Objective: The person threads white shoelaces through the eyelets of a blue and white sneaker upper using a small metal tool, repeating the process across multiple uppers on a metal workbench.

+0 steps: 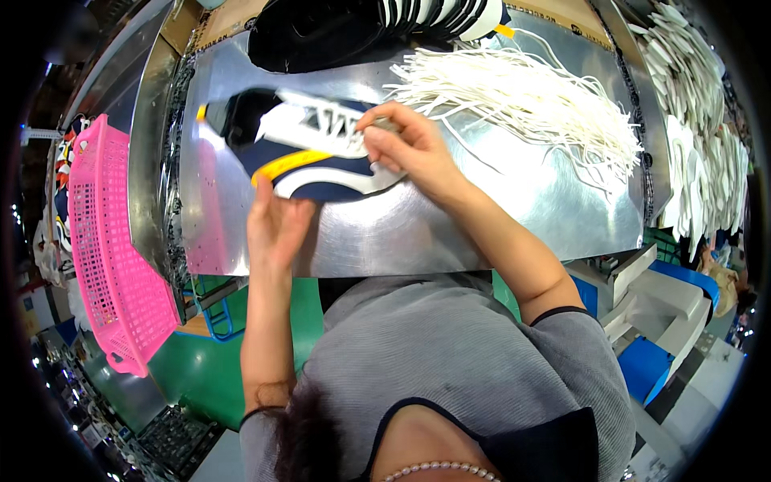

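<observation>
Navy-and-white shoe upper [309, 153] lies mid-counter [514, 217], left hand [273, 229] open flat against its near edge, right hand [401, 145] pinching its white lacing, loose laces [522, 96] just beyond, bare metal nearer.

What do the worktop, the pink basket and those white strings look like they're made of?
Worktop: sheet metal, probably steel or aluminium, shiny and mirroring colours. Basket: moulded plastic, glossy open lattice. Strings: likely woven textile laces, matte and limp, lying in a loose bundle.

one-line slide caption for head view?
Left hand steadies navy-white-yellow shoe upper on steel table; right hand threads white lace.
</observation>
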`<state>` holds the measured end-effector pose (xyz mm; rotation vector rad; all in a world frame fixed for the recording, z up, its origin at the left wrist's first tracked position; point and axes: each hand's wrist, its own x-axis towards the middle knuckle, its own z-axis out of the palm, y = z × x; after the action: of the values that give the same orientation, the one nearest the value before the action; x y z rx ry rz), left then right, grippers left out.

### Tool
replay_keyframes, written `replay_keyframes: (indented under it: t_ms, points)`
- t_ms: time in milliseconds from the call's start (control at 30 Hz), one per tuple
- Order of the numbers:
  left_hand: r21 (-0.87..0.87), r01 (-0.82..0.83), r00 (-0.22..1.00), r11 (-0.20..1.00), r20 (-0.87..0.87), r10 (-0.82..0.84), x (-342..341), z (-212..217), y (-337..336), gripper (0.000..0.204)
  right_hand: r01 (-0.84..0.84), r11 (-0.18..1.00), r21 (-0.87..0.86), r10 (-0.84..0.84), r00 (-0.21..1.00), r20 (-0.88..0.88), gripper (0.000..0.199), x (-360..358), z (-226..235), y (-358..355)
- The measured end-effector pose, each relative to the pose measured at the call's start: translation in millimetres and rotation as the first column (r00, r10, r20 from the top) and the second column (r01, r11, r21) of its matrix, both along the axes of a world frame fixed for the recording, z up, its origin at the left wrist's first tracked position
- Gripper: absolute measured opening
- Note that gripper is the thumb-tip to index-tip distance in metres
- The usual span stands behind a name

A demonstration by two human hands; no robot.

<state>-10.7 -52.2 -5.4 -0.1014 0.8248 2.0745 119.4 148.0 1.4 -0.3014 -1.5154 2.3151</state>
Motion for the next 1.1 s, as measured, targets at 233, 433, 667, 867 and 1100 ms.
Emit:
replay_keyframes:
  t_ms: [233, 433, 667, 867, 1100]
  points:
    - [0.052, -0.424, 0.630, 0.904, -0.700, 0.336, -79, 129, -30, 0.024, 0.230, 0.295, 0.927, -0.615, 0.789, 0.000, 0.016, 119, -3, 60]
    - [-0.060, -0.837, -0.433, 0.544, -0.534, -0.726, -186, 60, 49, 0.018, 0.067, 0.158, 0.985, -0.534, 0.845, 0.028, 0.039, 124, -12, 53]
    - [0.018, -0.856, -0.388, 0.516, -0.682, -0.620, -211, -2, 81, 0.047, -0.008, 0.115, 0.993, -0.338, 0.940, 0.047, 0.013, 29, -48, 108]
    - [0.122, -0.760, -0.542, 0.639, -0.662, -0.518, -132, 26, 167, 0.058, 0.077, 0.347, 0.935, -0.318, 0.947, 0.040, 0.016, 19, -24, 139]
    - [-0.151, -0.831, -0.268, 0.536, -0.736, -0.622, -195, 11, 126, 0.039, 0.237, 0.519, 0.821, -0.402, 0.916, -0.011, 0.014, 43, 58, 78]
